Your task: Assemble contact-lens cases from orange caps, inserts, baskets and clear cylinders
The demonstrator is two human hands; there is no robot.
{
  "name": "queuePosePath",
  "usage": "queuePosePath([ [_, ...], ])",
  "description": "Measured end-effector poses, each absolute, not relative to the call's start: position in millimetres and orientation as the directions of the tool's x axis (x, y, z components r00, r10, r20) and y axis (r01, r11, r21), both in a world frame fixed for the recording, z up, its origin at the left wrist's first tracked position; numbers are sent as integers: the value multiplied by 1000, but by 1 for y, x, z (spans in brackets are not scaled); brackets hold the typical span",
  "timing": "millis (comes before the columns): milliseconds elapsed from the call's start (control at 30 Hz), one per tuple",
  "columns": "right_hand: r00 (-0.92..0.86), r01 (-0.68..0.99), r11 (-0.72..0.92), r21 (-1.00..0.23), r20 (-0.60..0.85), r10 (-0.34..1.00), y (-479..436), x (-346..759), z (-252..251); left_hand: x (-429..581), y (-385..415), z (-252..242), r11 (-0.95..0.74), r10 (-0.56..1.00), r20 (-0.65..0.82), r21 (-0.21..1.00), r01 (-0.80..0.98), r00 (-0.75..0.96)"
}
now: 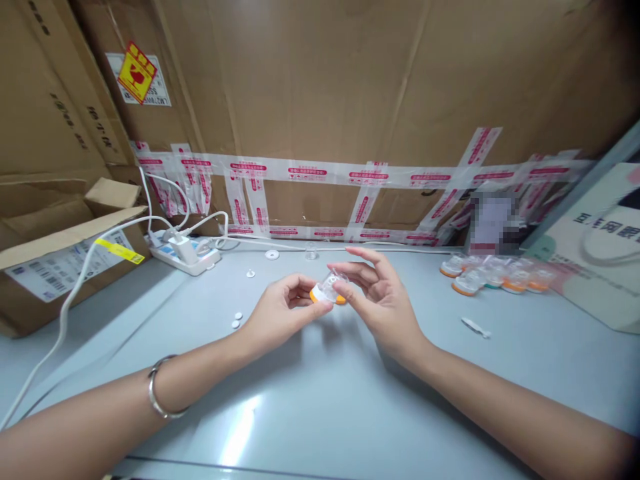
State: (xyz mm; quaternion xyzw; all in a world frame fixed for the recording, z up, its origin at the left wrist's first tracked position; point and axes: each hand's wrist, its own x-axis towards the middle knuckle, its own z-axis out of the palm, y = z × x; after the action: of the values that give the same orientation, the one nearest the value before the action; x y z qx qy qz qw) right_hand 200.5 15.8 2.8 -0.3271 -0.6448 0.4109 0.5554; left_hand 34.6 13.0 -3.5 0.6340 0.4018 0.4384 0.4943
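Observation:
Between my hands, above the middle of the table, is a small clear plastic dome-shaped case with a white and orange base. My left hand grips its base between thumb and curled fingers. My right hand has its thumb and fingertips on the clear upper part, the other fingers raised and curved. The fingers partly cover the case. Beyond it stands a small clear cap, with a white ring to its left. A small white part and two white discs lie left of my left hand.
Several similar clear cases with coloured bases are grouped at right, near a small white tool-like piece. A power strip with white cables and an open cardboard box stand at left. A large taped carton forms the back.

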Motion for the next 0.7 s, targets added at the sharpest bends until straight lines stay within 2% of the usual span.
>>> queuePosePath([
  [100,-112,38,428,-903,422,900,17,199,-1,37,12,-5,-242,937,201,963,118,286],
  [267,-234,6,456,-890,442,866,16,200,-5,36,11,-3,-229,936,196,970,81,293],
  [433,-174,154,407,-900,381,908,19,202,-5,35,12,-5,-248,931,206,963,108,301],
  [600,-232,73,404,-912,378,896,22,204,1,34,15,-9,-270,930,227,955,120,290],
  [700,-236,137,310,-941,272,933,23,203,1,32,16,-13,-345,919,280,913,220,277],
])
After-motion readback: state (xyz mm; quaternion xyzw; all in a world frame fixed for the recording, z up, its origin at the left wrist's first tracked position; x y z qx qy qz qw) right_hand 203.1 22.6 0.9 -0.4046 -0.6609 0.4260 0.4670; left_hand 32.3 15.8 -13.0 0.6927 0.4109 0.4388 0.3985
